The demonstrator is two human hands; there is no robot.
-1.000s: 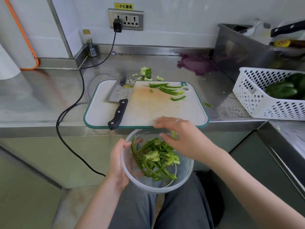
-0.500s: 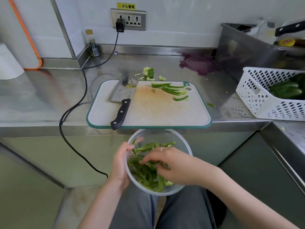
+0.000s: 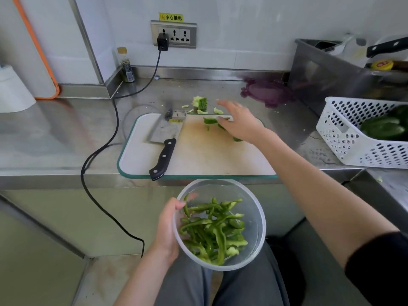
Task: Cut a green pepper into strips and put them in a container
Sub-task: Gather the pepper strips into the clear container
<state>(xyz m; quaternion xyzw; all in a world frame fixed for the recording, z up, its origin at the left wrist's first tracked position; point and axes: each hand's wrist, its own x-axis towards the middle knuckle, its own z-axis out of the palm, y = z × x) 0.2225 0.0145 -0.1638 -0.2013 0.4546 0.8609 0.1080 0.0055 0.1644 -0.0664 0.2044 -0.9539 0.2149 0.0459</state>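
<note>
1. A steel counter (image 3: 55, 133) seen from above, with a white cutting board (image 3: 198, 155) at its front edge.
2. The left hand (image 3: 169, 230) holds a clear bowl (image 3: 254, 208) below the counter edge, over the person's lap. Its thumb is hooked over the near-left rim; the fingers curl under the bowl's side.
3. The bowl holds a loose heap of green pepper strips (image 3: 214, 230).
4. The right hand (image 3: 239, 121) reaches over the far right part of the board, fingers spread and fairly straight, above a few loose strips (image 3: 209, 120) lying there. Whether the fingertips touch them cannot be told; the hand is blurred.
5. A cleaver (image 3: 164, 149) lies on the left of the board, black handle pointing toward the person.
6. Pepper scraps (image 3: 199, 102), including a core piece, lie on the counter just beyond the board.
7. A white basket (image 3: 353, 138) on the right holds whole green peppers (image 3: 384, 129).
8. A black cable (image 3: 97, 151) runs from a wall socket (image 3: 174, 35) across the counter and down its front.
9. A purple lid (image 3: 267, 93) lies near the back wall.
</note>
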